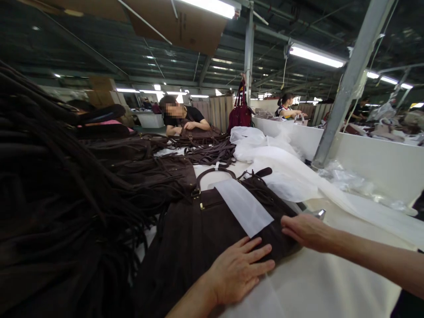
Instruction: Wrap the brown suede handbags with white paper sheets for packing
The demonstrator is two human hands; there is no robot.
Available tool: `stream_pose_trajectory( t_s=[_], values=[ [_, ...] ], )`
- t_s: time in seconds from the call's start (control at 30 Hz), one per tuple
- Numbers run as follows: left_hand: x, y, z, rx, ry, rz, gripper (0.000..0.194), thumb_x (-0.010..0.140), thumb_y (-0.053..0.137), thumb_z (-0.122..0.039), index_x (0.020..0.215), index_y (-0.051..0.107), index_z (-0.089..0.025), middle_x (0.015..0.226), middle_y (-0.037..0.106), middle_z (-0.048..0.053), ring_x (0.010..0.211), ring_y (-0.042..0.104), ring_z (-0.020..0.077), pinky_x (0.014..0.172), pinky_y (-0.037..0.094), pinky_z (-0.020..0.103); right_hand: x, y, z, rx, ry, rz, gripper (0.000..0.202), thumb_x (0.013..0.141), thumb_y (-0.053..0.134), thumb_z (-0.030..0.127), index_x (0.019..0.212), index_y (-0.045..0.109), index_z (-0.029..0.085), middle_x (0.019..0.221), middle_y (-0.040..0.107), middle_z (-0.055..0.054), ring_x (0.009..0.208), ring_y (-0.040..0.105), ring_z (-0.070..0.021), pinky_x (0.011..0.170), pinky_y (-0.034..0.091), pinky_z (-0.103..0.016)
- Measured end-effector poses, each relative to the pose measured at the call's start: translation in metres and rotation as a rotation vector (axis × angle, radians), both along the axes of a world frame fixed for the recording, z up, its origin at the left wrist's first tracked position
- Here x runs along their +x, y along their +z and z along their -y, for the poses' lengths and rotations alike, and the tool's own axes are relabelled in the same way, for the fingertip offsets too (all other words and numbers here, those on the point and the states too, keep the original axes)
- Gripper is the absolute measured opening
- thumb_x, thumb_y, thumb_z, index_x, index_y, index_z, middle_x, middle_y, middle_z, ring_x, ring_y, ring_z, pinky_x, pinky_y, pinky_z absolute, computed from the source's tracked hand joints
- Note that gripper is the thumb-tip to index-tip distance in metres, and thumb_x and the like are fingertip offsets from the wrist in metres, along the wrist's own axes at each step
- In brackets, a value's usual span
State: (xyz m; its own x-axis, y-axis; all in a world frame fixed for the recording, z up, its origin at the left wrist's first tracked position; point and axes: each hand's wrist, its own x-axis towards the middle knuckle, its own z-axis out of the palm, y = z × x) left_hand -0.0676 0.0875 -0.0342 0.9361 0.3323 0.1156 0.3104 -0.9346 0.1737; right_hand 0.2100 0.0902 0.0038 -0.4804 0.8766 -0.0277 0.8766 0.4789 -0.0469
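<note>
left hand [237,270] on bag [198,232]; right hand [306,230] curled

A pale table [361,282] carries a dark bag [195,238] near the middle, a heap of bags [49,190] left, and white wrapping [278,154] far right.

1. A dark-brown soft handbag with a looped handle [212,225] lies on the pale flat table [331,282], its handle at the far side.
2. A white rectangular sheet [245,207] lies across the handbag, running nearward from the handle.
3. The bare left hand [236,269] lies over the handbag's near part, just below the sheet; the bare right hand [306,229] is at its right edge.
4. Left: a heap of dark-brown soft bags with straps [109,176].
5. Behind, to the right: crumpled white thin sheeting [265,148].
6. Farther back: a dark-red handbag [240,115], right of a leaning co-worker [187,117].
</note>
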Motion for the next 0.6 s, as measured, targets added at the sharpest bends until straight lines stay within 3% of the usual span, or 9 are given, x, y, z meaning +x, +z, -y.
stream_pose_trajectory(
  t_s=[0.07, 0.13, 0.2, 0.3, 0.4, 0.53, 0.6],
  values=[
    [-0.001, -0.002, 0.001, 0.010, 0.002, 0.002, 0.051, 0.094, 0.046, -0.039, 0.143, 0.033, -0.038, 0.155, 0.028, -0.005, 0.143, 0.023, 0.0246, 0.116, 0.025, 0.048, -0.018, -0.001, -0.014, 0.155, -0.016, -0.010, 0.032, 0.087, 0.053, 0.022, 0.119, 0.056, 0.015, 0.109, 0.064, -0.014, 0.095, 0.065, -0.0270, 0.079, 0.055, -0.039],
    [-0.002, -0.004, 0.002, 0.016, -0.001, 0.004, 0.052, 0.093, 0.047, -0.040, 0.143, 0.032, -0.038, 0.155, 0.027, -0.005, 0.143, 0.024, 0.0249, 0.115, 0.026, 0.048, -0.032, -0.012, -0.029, 0.343, 0.073, -0.010, 0.062, 0.078, 0.060, 0.012, 0.137, 0.043, 0.019, 0.139, 0.045, -0.017, 0.123, 0.049, -0.0332, 0.096, 0.048, -0.045],
    [-0.005, -0.005, 0.003, 0.018, -0.005, 0.003, 0.053, 0.093, 0.046, -0.041, 0.144, 0.031, -0.038, 0.155, 0.026, -0.005, 0.142, 0.024, 0.0254, 0.114, 0.027, 0.049, -0.040, -0.027, -0.043, 0.429, 0.190, 0.005, 0.074, 0.076, 0.057, 0.004, 0.144, 0.035, 0.024, 0.149, 0.035, -0.015, 0.135, 0.035, -0.0350, 0.103, 0.041, -0.049],
    [-0.007, -0.005, 0.005, 0.050, -0.012, 0.004, 0.052, 0.094, 0.044, -0.043, 0.144, 0.031, -0.037, 0.155, 0.027, -0.005, 0.141, 0.026, 0.0263, 0.113, 0.029, 0.050, -0.045, -0.041, -0.058, 0.405, 0.322, -0.023, 0.051, 0.083, 0.050, 0.001, 0.132, 0.050, 0.015, 0.138, 0.050, -0.013, 0.131, 0.042, -0.0299, 0.103, 0.044, -0.041],
    [-0.005, -0.006, 0.010, 0.150, -0.007, 0.026, 0.048, 0.095, 0.042, -0.043, 0.141, 0.036, -0.034, 0.152, 0.032, -0.003, 0.139, 0.029, 0.0271, 0.108, 0.035, 0.045, -0.052, -0.040, -0.055, 0.382, 0.419, -0.107, 0.019, 0.092, 0.049, 0.010, 0.105, 0.062, 0.014, 0.118, 0.064, -0.008, 0.128, 0.047, -0.0255, 0.107, 0.040, -0.038],
    [0.003, -0.009, 0.016, 0.341, -0.033, 0.051, 0.040, 0.094, 0.043, -0.032, 0.132, 0.048, -0.020, 0.126, 0.056, 0.005, 0.113, 0.051, 0.0216, 0.096, 0.042, 0.034, -0.073, -0.036, -0.033, 0.293, 0.520, -0.133, 0.012, 0.095, 0.049, 0.017, 0.093, 0.061, 0.017, 0.096, 0.068, -0.004, 0.105, 0.060, -0.0195, 0.099, 0.044, -0.035],
    [0.005, -0.010, 0.018, 0.459, -0.080, 0.052, 0.038, 0.092, 0.046, -0.026, 0.128, 0.051, -0.014, 0.115, 0.059, 0.007, 0.107, 0.052, 0.0207, 0.098, 0.039, 0.034, -0.083, -0.039, -0.026, 0.236, 0.527, -0.114, 0.013, 0.095, 0.049, 0.019, 0.089, 0.060, 0.017, 0.090, 0.067, -0.003, 0.090, 0.063, -0.0180, 0.086, 0.048, -0.032]
  ],
)
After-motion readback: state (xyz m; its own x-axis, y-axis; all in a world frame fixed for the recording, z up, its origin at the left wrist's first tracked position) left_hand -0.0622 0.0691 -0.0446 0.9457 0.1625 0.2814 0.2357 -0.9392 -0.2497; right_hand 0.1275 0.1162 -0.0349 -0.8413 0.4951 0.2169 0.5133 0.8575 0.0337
